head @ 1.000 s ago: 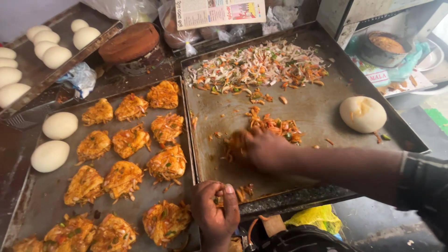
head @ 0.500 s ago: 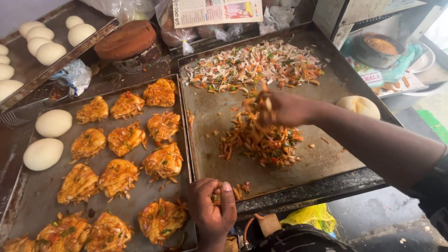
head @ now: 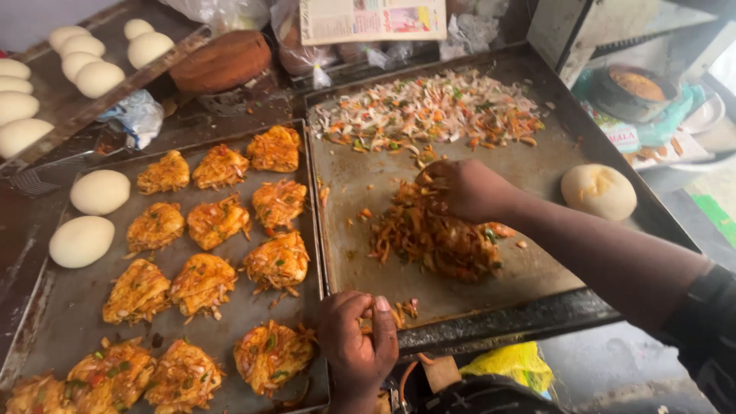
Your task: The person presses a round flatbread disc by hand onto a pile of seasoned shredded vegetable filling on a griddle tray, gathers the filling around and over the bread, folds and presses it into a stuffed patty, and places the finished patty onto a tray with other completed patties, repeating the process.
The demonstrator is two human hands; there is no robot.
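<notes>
Orange, sauce-coated shredded mix [head: 437,238] sits heaped near the middle of the right-hand metal tray [head: 552,176], and the right hand [head: 460,190] is dug into the top of the heap, fingers curled and grabbing a clump of strands. Lots of bare metal around that pile, so plenty of room to push it toward the near lip or off to the right. The left hand [head: 359,341] is down at the near edge, right where the two trays meet, fingers bunched together pinching a small bit of the same mix.

Further back on that tray there's a spread of uncoated chopped vegetables [head: 433,115] along the far rim, and a round dough ball [head: 599,192] parked close to the right edge, well apart from the heap.

Left tray [head: 73,299] is pretty packed: rows of orange patties [head: 218,222] nearly up to its right rim, plus two pale dough balls [head: 90,216] on its left side. More dough balls [head: 84,69] sit on a rack top left, and a bowl [head: 632,90] beyond the right tray's far corner.
</notes>
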